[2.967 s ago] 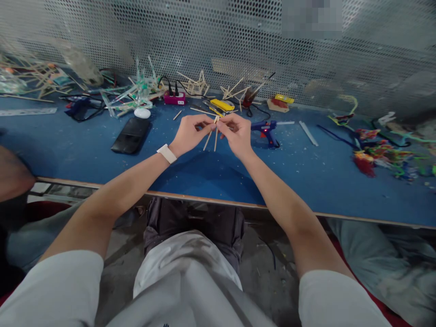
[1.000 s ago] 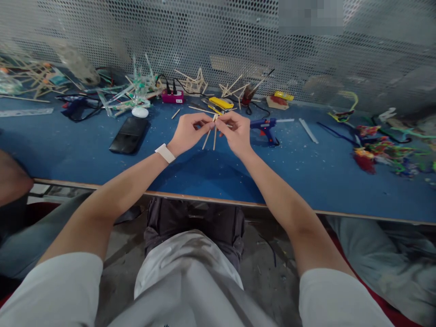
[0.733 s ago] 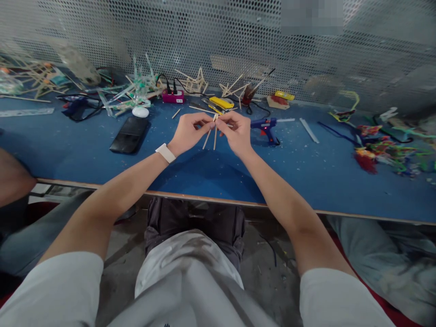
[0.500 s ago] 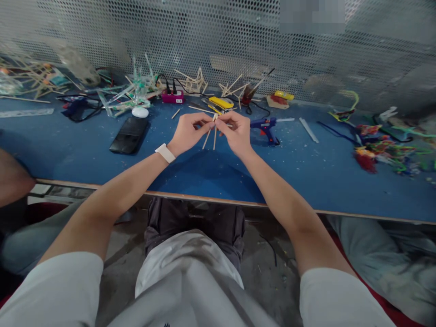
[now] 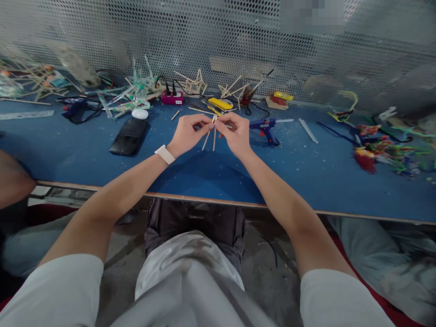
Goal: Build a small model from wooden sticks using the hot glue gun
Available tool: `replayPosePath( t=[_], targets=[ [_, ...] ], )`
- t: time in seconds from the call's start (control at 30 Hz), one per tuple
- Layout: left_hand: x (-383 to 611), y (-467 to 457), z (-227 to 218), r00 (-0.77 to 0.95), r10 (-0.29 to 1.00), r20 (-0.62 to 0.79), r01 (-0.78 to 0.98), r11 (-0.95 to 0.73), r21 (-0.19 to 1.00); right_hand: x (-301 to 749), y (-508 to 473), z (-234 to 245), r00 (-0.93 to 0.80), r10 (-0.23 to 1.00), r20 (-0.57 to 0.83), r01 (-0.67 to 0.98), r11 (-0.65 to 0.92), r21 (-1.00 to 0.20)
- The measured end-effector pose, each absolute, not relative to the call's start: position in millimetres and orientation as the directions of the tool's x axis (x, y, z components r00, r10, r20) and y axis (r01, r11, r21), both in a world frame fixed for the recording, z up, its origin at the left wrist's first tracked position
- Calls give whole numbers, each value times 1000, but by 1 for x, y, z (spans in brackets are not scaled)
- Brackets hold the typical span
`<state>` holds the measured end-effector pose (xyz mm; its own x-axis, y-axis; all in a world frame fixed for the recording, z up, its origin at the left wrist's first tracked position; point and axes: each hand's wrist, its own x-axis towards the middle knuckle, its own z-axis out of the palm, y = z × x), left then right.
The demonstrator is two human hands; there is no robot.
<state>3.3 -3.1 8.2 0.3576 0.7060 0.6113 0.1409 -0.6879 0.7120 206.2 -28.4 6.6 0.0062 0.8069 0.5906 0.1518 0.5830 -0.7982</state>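
Observation:
Thin wooden sticks [image 5: 214,140] come together at their upper ends between my two hands, and two of them fan out downward. My left hand [image 5: 191,132], with a pale band on its wrist, pinches the joint from the left. From the other side my right hand [image 5: 235,131] pinches the same joint. Fingertips hide most of where the sticks meet. Just right of my right hand lies a blue glue gun [image 5: 267,129] with a glue stick in its back. A yellow cutter [image 5: 220,103] rests behind the hands.
The blue table [image 5: 211,177] runs up to a perforated metal panel [image 5: 231,45]. Left of my hands are a black phone [image 5: 128,137], a white oval case [image 5: 140,114] and a magenta power adapter [image 5: 172,97]. Colourful scraps [image 5: 378,147] lie far right. People sit on both sides.
Both hands stay at the same spot, pinching the sticks. Only the camera's view has shifted very slightly.

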Motion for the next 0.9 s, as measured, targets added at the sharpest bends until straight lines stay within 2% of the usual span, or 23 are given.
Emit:
replayPosePath(
  t=[0.9],
  targets=[
    [3, -3, 9, 352, 708, 612, 144, -687, 712, 209, -25, 3, -9, 801, 599, 171, 591, -788]
  ],
)
